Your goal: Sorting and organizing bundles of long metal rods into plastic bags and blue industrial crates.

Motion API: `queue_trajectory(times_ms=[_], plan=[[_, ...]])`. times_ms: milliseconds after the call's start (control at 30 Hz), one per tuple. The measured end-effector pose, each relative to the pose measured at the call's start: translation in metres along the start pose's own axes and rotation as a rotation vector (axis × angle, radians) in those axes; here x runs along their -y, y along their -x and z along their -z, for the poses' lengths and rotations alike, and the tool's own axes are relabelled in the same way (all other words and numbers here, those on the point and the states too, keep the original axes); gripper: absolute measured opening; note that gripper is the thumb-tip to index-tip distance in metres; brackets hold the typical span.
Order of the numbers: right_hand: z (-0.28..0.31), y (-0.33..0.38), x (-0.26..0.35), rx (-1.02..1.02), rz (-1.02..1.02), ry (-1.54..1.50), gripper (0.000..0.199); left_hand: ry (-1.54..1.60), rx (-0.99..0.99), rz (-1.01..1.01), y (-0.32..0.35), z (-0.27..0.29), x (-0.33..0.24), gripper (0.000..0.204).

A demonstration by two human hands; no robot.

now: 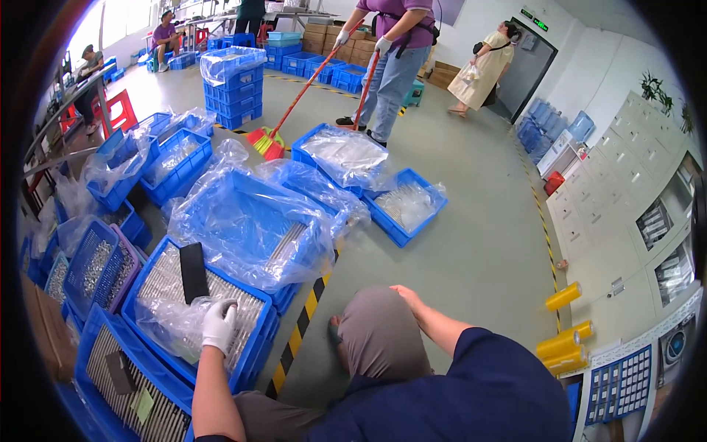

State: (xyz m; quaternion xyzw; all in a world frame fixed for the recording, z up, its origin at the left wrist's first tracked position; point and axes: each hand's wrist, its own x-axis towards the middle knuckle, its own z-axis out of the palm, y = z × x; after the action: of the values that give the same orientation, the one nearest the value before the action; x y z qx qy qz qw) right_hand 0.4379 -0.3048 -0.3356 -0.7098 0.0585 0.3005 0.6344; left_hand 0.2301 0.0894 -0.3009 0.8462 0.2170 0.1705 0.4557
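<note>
My left hand [219,325], in a white glove, is over a blue crate [254,372] filled with rows of thin metal rods [163,283]. Its fingers are curled beside a crumpled clear plastic bag [171,321]; what they hold, if anything, is hidden. A flat black bar [194,272] lies on the rods just beyond that hand. Bare, my right hand [407,298] rests on my raised knee [383,328], its visible fingers laid along it and apparently holding nothing. At the lower left, another crate [94,324] of rods carries a dark block [120,372] and a yellow-green slip [143,405].
Ahead stands a plastic-lined blue crate [243,210]; baskets of small metal parts [96,265] crowd the left. A person in purple [394,37] holds a red-handled broom [269,140] and another red pole. Someone in a pale dress [482,70] is near the door. Cabinets [611,191] line the right.
</note>
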Motion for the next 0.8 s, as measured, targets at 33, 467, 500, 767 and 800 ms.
queue_trajectory(times_ms=[33, 467, 500, 767, 800], plan=[[0.002, 0.007, -0.001, -0.006, -0.029, -0.124, 0.017, 0.014, 0.004, 0.001, -0.002, 0.000, 0.001, 0.017], [-0.044, 0.024, 0.060, 0.023, 0.380, 0.032, 0.019, -0.086, -0.053, -0.042, -0.004, -0.005, -0.025, 0.016], [-0.055, 0.031, 0.076, 0.047, 0.351, 0.019, 0.019, -0.004, -0.041, 0.019, -0.008, -0.006, -0.029, 0.015], [-0.133, 0.053, 0.119, 0.602, 0.616, 0.122, 0.017, -0.153, 0.058, -0.059, -0.112, -0.043, -0.095, 0.022], [-0.131, 0.056, 0.122, 0.660, 0.677, 0.286, 0.020, -0.236, 0.091, -0.074, -0.127, -0.053, -0.098, 0.024]])
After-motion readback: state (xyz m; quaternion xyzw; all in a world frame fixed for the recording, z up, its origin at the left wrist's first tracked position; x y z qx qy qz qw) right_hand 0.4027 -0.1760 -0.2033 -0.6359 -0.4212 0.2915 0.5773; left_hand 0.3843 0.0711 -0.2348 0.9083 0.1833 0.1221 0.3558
